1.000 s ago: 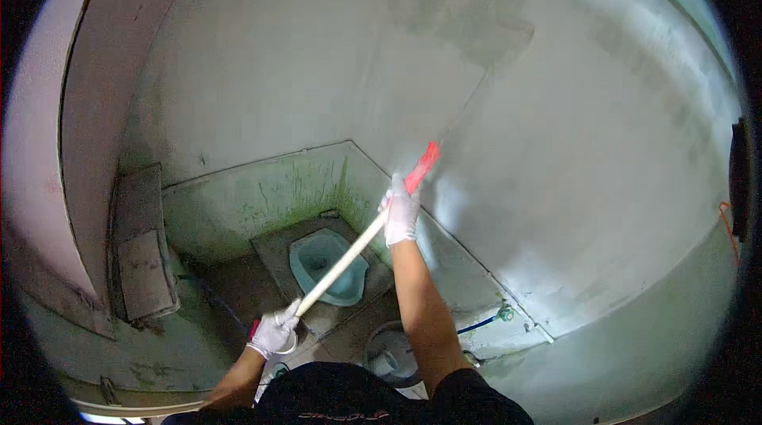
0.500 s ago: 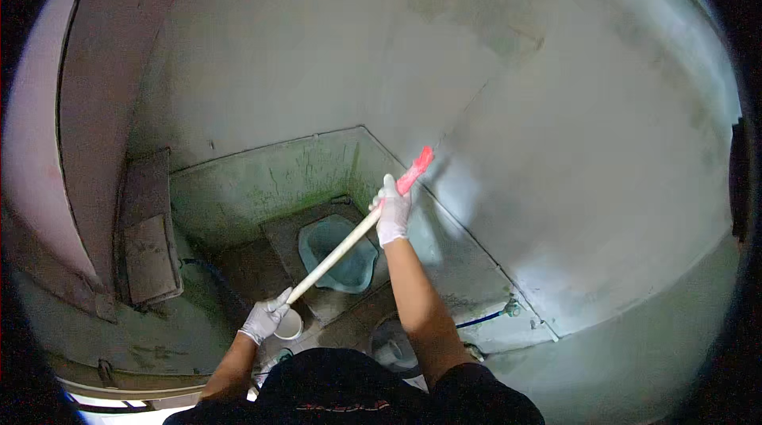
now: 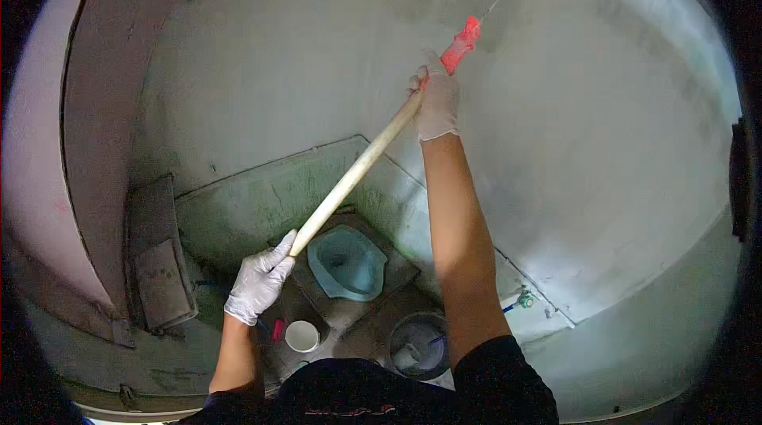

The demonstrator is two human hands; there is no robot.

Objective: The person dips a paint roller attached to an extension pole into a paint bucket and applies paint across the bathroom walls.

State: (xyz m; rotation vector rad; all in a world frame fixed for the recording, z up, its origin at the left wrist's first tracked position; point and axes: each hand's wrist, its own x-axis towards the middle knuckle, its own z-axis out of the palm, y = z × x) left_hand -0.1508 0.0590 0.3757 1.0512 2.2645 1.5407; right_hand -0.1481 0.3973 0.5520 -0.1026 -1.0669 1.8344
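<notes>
— From the head camera, what are the hands on?

— Both gloved hands grip a long pale pole (image 3: pixel 357 173). The left hand (image 3: pixel 258 278) is wrapped shut around its lower end, just left of the blue squat toilet (image 3: pixel 348 262). The right hand (image 3: pixel 436 100) is closed around the upper part, high above the toilet, where a red handle piece (image 3: pixel 460 46) juts toward the grey wall (image 3: pixel 603 147).

— And near the toilet?

— A white cup (image 3: pixel 302 336) lies below-left of it, and a dark bucket (image 3: pixel 418 344) below-right.

Cramped washroom, blue squat toilet (image 3: pixel 347 262) (floor-set), stained walls (image 3: pixel 317 52), bucket (image 3: pixel 418 343)
</notes>
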